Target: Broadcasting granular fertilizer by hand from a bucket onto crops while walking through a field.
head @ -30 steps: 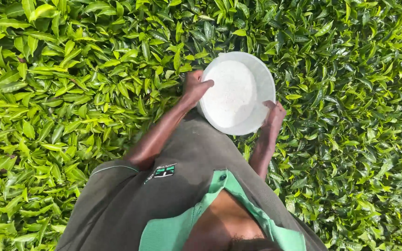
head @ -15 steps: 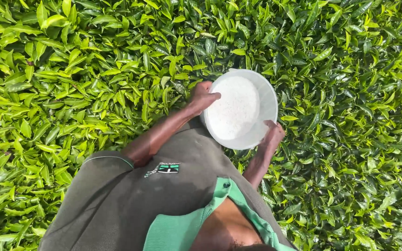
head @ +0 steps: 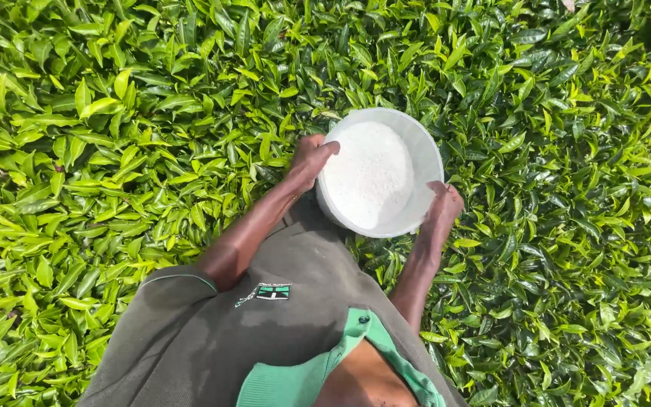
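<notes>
White bowl of white grains between both hands, above green leaves.

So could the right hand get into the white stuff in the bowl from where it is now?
Probably yes. The right hand grips the near rim of the white bowl, and the white granules lie open with nothing over them. But the left hand would then hold the bowl alone.

We record one label only: a small rectangular sewn badge on the chest of our grey-olive shirt, banded in black, green and white, slightly tilted. We see no packages, signs or screens.
</notes>
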